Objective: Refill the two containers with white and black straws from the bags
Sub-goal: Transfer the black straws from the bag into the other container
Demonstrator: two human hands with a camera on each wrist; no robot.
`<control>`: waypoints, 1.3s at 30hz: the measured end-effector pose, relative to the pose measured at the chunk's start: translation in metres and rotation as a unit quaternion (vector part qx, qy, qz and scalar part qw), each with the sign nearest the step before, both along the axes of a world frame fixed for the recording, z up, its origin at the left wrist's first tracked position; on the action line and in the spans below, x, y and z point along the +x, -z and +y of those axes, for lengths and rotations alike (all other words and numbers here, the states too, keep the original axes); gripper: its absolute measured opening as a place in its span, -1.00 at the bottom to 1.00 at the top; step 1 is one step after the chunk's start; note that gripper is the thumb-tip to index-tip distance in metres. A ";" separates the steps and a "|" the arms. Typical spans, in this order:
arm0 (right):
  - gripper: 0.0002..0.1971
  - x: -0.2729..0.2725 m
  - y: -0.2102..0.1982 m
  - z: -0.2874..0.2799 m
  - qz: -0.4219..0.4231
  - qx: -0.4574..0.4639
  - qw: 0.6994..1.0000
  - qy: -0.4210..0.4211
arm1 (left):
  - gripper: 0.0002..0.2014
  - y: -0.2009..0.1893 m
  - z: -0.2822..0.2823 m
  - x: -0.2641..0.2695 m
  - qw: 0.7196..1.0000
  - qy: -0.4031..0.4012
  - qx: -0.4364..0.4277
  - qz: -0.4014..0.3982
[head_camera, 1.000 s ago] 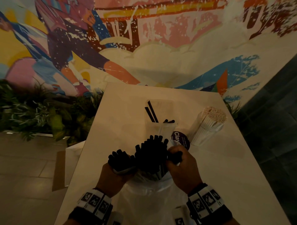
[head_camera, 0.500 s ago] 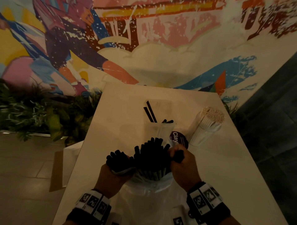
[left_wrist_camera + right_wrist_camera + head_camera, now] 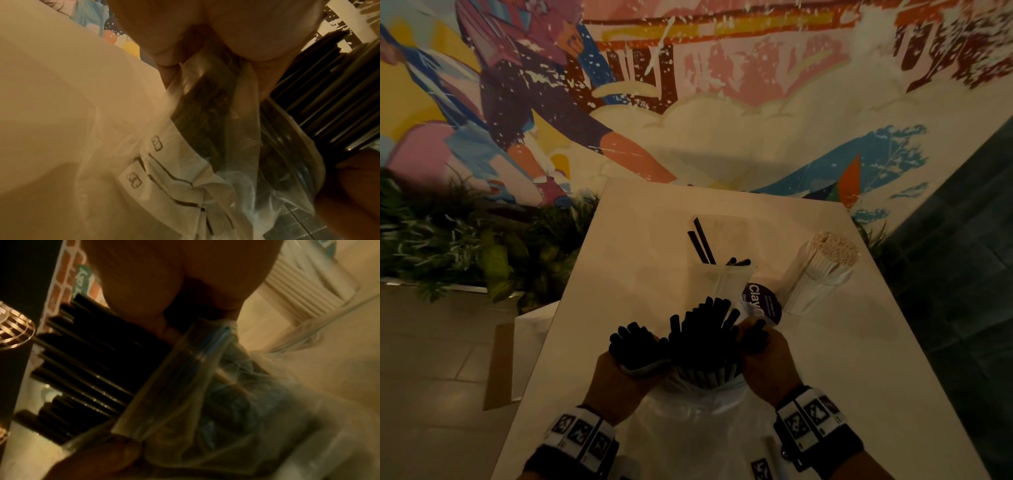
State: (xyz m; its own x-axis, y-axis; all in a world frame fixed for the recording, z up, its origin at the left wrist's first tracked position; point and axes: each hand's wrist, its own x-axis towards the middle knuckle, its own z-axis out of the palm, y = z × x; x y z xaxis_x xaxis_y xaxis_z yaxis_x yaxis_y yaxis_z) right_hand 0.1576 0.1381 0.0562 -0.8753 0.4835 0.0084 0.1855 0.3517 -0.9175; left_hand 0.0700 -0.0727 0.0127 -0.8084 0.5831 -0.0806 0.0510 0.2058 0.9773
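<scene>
A clear plastic bag (image 3: 698,407) full of black straws (image 3: 702,335) stands at the near edge of the white table (image 3: 640,246). My left hand (image 3: 626,370) grips a small bunch of black straws through the bag's rim (image 3: 201,84). On the other side, my right hand (image 3: 760,356) grips the rim (image 3: 185,369) beside the main bundle (image 3: 92,361). Behind the bag is a clear container (image 3: 722,270) with a few black straws in it. To its right a container is packed with white straws (image 3: 825,270).
A round purple label (image 3: 762,301) shows between the bag and the containers. Plants (image 3: 465,246) and a pale box (image 3: 530,329) lie off the table's left edge. A mural wall (image 3: 722,102) backs the table, with dark tiles (image 3: 962,274) on the right.
Both hands keep their hold on the bag and the straws; the bundle has barely shifted.
</scene>
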 end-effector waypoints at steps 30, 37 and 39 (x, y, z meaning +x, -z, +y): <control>-0.53 -0.071 -0.172 0.027 0.436 -0.099 0.894 -0.025 | -0.53 0.034 0.006 -0.008 0.991 -0.033 0.128 -0.004; -0.70 -0.109 -0.095 0.039 0.169 -0.102 0.979 0.042 | -0.65 0.026 0.005 -0.004 0.993 -0.042 0.113 0.009; -0.81 -0.112 -0.093 0.044 0.146 -0.025 0.987 0.060 | -0.66 0.027 0.006 -0.004 0.994 -0.038 0.100 0.022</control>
State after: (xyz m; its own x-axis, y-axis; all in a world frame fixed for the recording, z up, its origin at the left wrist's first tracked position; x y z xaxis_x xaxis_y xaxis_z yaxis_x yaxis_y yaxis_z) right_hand 0.0452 0.1824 0.1489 -0.7753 0.5901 0.2252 -0.0509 0.2970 -0.9535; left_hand 0.0659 -0.0668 -0.0144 -0.8509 0.5211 0.0667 0.0855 0.0121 0.9963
